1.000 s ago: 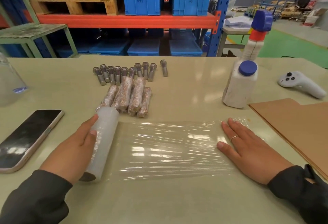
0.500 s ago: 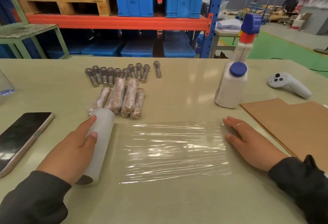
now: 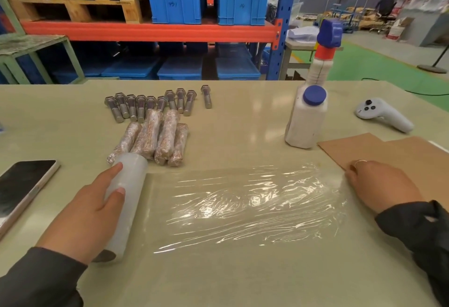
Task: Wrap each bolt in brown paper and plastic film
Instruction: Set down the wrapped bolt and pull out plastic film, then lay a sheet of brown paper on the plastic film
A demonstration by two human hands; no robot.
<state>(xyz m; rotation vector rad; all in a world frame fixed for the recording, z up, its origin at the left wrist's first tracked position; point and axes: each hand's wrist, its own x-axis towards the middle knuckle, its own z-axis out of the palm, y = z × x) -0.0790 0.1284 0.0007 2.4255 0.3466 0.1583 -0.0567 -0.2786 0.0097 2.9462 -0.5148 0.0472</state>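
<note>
Bolts (image 3: 155, 105), bare, in a row toward the far side of the bench (image 3: 243, 122), heads away, one lying slightly apart to the right. Just in front of them, four wrapped bolts (image 3: 155, 140) bundled side by side, brown paper visible under shiny film. Nearer still, plastic film (image 3: 245, 204) drawn out flat and wrinkled across the bench, still joined to the film roll (image 3: 126, 197) at its left end. Left hand (image 3: 90, 212) resting on that roll, fingers laid fairly straight along its top, pinning it rather than clutching. Right hand (image 3: 381, 185) at the film's far right edge, fingers curled down at the margin where film meets the brown paper sheets (image 3: 401, 153); cannot tell whether pinching the film edge or only pressing on it. Spray bottle (image 3: 306, 117), controller (image 3: 384, 114) and phone (image 3: 21, 190) lying off to the sides, uninvolved. Step in hand, by the look of it: pulling out a fresh length of film for the next bolt. Next move probably calls for tearing or cutting the sheet free of the roll while holding it taut, then taking a paper sheet and a bare bolt. Likely snag: film clinging to itself or bunching on release.
</note>
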